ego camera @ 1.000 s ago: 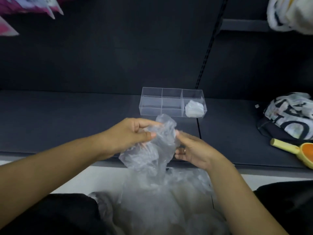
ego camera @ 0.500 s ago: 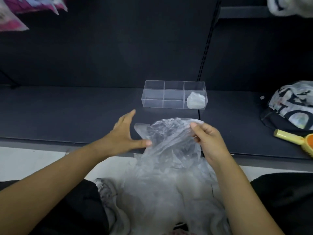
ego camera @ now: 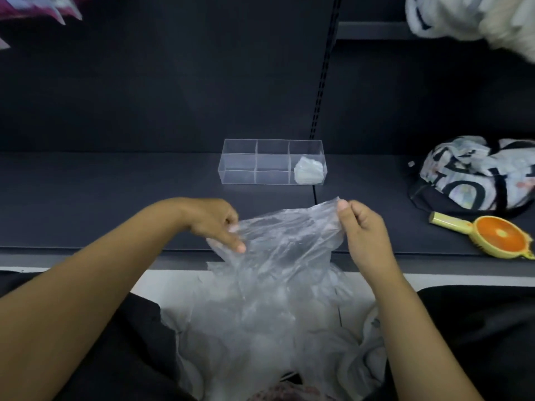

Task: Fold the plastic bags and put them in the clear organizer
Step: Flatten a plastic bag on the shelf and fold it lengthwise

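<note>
Bag (ego camera: 278, 244) held spread: left hand (ego camera: 215, 219) fingers clamped on 9 o'clock edge, right hand (ego camera: 362, 227) pinching 1 o'clock corner. I fear slick film slipping, skewing fold.

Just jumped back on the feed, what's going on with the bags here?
A person holds one plastic bag spread between both hands: the left hand pinches its left edge, the right hand pinches its upper right corner. It is not yet folded. More loose bags lie heaped in the lap below. The clear organizer sits on the shelf with one folded bag in its right-end compartment; the others look empty.
</note>
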Motion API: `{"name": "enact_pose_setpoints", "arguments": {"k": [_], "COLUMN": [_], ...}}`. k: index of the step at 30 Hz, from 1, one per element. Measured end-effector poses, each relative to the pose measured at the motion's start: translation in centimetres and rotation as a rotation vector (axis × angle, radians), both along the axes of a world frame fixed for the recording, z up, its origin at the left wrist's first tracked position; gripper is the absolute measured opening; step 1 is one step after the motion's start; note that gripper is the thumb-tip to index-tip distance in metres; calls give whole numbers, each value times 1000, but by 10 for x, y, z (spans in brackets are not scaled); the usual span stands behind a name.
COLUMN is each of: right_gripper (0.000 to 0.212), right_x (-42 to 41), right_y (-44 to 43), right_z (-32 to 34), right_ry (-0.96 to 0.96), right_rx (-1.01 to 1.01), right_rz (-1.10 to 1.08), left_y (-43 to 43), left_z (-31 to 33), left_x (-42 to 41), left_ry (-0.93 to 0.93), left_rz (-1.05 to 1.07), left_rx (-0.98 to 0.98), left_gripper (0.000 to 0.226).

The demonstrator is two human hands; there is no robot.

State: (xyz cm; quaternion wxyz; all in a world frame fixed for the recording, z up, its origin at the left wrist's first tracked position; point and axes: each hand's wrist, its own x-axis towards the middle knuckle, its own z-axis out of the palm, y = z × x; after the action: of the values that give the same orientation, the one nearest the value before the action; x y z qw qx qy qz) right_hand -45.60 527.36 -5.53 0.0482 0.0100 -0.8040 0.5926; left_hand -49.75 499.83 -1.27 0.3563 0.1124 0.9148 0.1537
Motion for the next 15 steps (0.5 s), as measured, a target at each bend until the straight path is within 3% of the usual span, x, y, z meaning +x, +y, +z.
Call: {"name": "enact_pose_setpoints", "arguments": {"k": [2,4,6,9,13,15], "right_gripper": [41,38,36,37,63,62], "right_x": [6,11,14,14,13,12], "right_y": [-7,-15,-21,-15,20,32], "right_z": [3,5,6,5,-9,-20], "right_ry": [19,27,11,-51,-286,-337], "right_rx": [29,25,-22,-81,-139,-210], "right_rz": [67,152,192,184,161,196], "left_y": [15,37,58,74,66,60], "left_z": [3,5,3,-2,-6,-4], "left_x": [2,5,6,0,-15,-22], "left_ry": [-37,-72,-129,-85,-23,-12], "left_rz": [-30,96,185,249,419,530], "left_rx": [45,359,616,727,768,828], "left_gripper": [63,86,65,17,12,12]}}
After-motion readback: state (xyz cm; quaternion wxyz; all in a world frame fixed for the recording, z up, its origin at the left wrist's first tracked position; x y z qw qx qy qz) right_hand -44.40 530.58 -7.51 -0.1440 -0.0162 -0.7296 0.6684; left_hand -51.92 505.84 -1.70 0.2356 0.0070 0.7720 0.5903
